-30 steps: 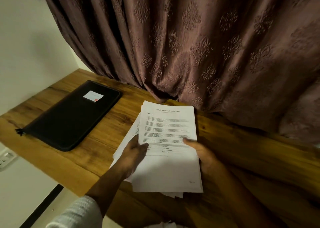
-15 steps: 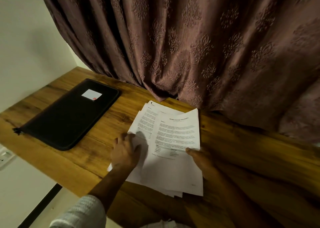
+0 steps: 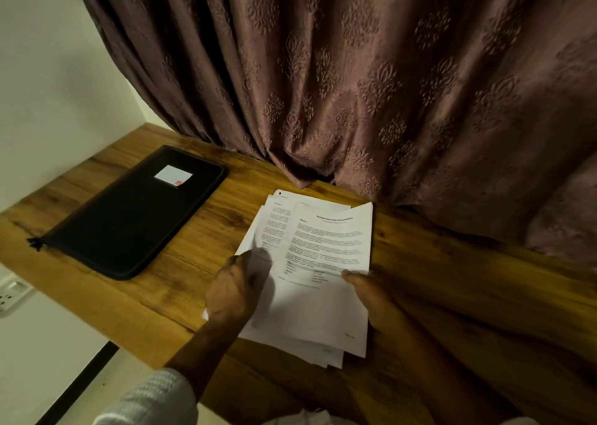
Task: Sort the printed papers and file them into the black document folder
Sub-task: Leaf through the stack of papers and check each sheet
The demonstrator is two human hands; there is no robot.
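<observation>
Near the front edge of the brown wooden desk [image 3: 452, 279] lies a loose stack of white printed papers [image 3: 310, 321], fanned so that several headings show, which suits sorting. The left hand [image 3: 237, 290] sits at the stack's left side, fingers curled round the edges of the lower sheets, probably to steady them. The right hand [image 3: 371, 298] pinches the right edge of the top sheet [image 3: 332, 240] under its thumb; the fingers beneath are hidden. That sheet lies skewed, likely ready to be peeled away. A flat black zipped document folder [image 3: 135, 211] lies closed to the left, apart from the papers, not yet opened for filing.
</observation>
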